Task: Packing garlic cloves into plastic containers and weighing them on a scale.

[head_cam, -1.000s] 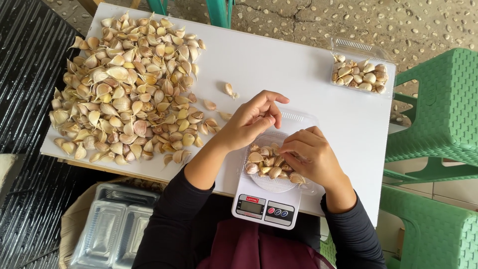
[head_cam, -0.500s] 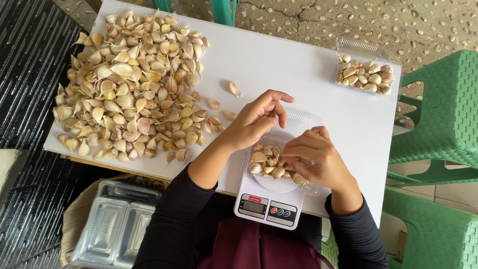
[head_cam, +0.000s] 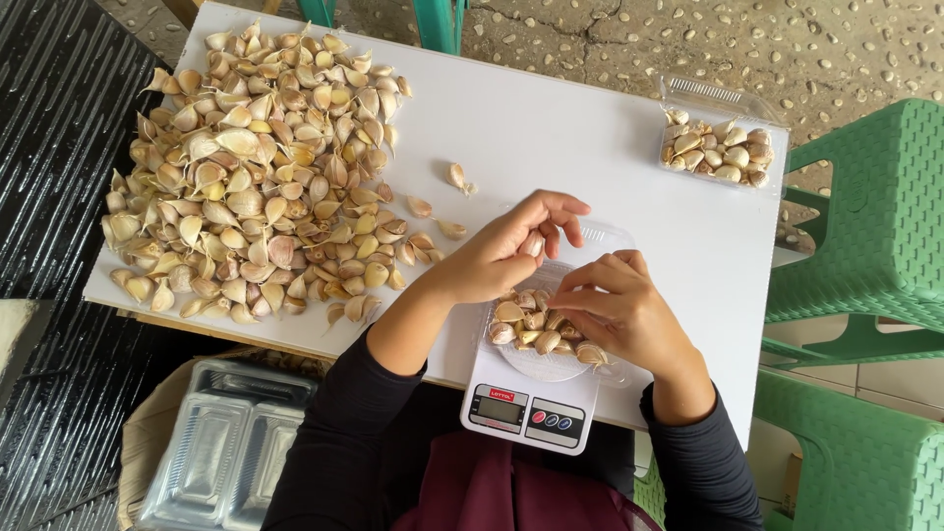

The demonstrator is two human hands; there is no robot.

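Now your left hand [head_cam: 506,251] hovers just above the far edge of the clear shallow plastic tray [head_cam: 600,236] on the small white digital kitchen scale [head_cam: 531,403], fingers curled with a pale garlic clove [head_cam: 534,243] pinched at the fingertips. Half a second ago that hand sat at much the same spot with the fingers spread a little wider, so the change is a slight closing round the clove, not a reach away. Your right hand [head_cam: 619,310] rests on the near right side of the tray, loosely curled over the small heap of garlic cloves [head_cam: 526,329] inside it; you cannot tell whether it grips one or only touches them. It has hardly shifted from the earlier frame. Judging from this, cloves are being added and sorted in the tray while it sits on the scale. Left of the scale, the large spread of unpeeled garlic cloves [head_cam: 256,167] covers the white counter [head_cam: 551,128], unchanged. Beyond the scale to the right, at the counter's far corner, stands a filled clear plastic container of cloves [head_cam: 716,143], in its earlier place.
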